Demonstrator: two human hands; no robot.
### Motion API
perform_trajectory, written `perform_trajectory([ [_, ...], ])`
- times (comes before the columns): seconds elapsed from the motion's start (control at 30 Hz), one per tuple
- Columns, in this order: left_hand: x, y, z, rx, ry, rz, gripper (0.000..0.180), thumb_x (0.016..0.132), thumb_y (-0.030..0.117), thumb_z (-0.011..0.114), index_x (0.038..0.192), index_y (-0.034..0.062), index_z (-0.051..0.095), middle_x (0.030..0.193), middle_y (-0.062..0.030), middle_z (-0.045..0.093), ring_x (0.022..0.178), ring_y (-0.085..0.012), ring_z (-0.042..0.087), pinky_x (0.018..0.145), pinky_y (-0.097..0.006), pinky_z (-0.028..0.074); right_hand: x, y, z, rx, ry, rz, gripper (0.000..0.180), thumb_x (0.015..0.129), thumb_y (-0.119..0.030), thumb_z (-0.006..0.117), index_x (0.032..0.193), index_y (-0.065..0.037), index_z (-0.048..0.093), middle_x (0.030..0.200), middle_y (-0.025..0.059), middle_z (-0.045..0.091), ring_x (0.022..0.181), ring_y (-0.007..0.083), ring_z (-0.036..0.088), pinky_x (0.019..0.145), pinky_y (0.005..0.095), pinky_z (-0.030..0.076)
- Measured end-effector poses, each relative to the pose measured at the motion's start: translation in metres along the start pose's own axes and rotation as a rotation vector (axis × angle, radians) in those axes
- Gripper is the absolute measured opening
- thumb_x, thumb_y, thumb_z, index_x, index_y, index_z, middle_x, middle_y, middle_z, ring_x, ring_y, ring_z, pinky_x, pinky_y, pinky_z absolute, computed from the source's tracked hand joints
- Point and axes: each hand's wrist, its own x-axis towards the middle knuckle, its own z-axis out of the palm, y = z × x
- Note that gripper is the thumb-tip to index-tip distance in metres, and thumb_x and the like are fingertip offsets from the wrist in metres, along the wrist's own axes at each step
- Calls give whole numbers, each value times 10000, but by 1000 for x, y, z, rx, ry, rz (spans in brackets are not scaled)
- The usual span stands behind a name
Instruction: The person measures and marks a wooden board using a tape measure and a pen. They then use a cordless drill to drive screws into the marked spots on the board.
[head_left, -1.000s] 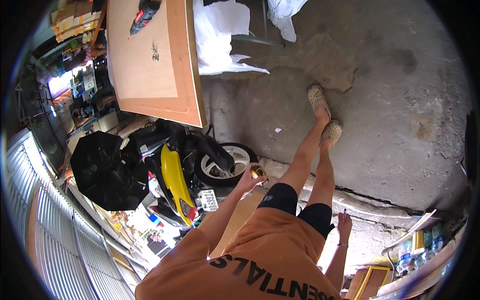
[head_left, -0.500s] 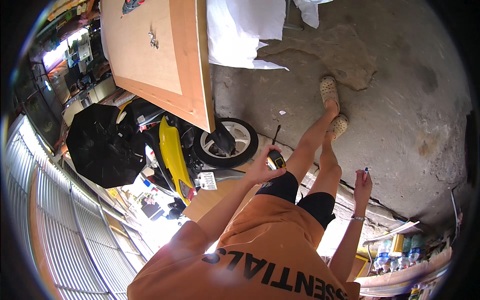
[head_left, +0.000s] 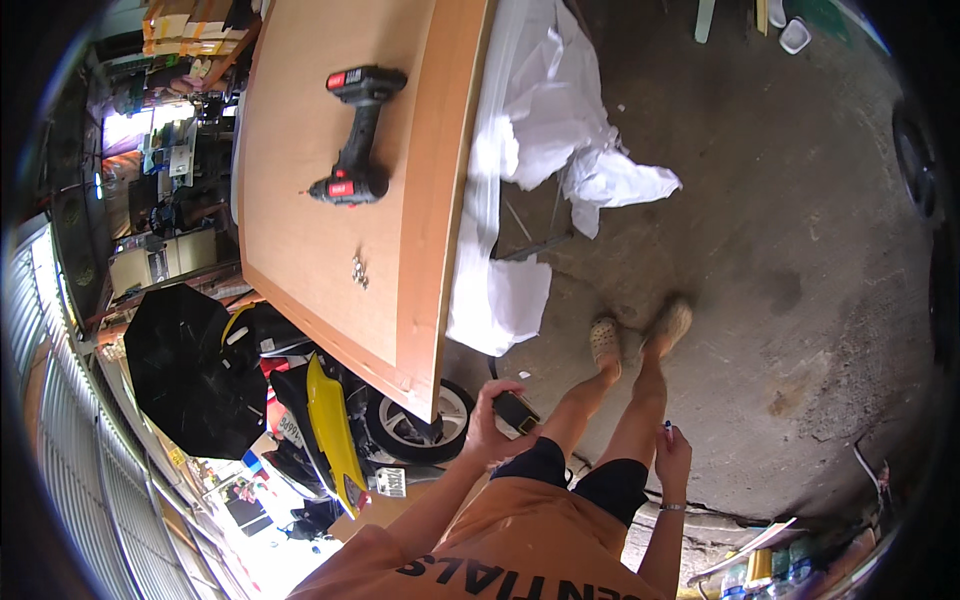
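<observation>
Now left hand curled round tape measure, right hand pen.

Plastic tape measure, wooden board

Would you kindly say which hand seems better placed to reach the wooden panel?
Probably the left hand: holding the tape measure, it is nearer the wooden panel, while the right hand, holding a pen, is farther off.
</observation>
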Motion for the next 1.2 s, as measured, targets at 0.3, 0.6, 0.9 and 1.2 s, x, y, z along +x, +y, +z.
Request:
perform_trajectory([
  [0.3, 221, 95, -13, -86, 299, 411, 679, 792, 461, 766, 1207, 53, 417, 1393, -318, 508, 1473, -412, 261, 1193, -509, 146, 105, -60, -75, -121, -61, -117, 297, 941, -298, 603, 915, -2, 604, 815, 250, 645, 781, 435, 646, 646, 489, 464],
  [0.6, 349, 125, -16, 398, 158, 325, 682, 697, 404, 809, 1169, 61, 457, 1442, -267, 495, 1338, -408, 483, 1145, -505, 305, 195, -70, -188, 6, -41, 94, 399, 973, -322, 597, 813, 40, 547, 673, 201, 582, 591, 274, 536, 580, 407, 422],
  [0.9, 376, 141, -32, 765, -94, 362, 694, 563, 328, 854, 1118, 75, 522, 1228, -160, 643, 995, -401, 626, 969, -497, 478, 232, -62, -210, -62, -58, 83, 348, 960, -294, 599, 787, 4, 551, 665, 197, 575, 594, 280, 559, 578, 410, 426],
  [1.2, 382, 135, -34, 779, -162, 464, 674, 566, 325, 850, 1088, 80, 503, 1295, -106, 643, 812, -311, 618, 813, -428, 497, 254, -111, -211, -58, -84, 58, 384, 957, -320, 596, 791, 24, 555, 697, 232, 593, 631, 363, 575, 600, 436, 444],
])
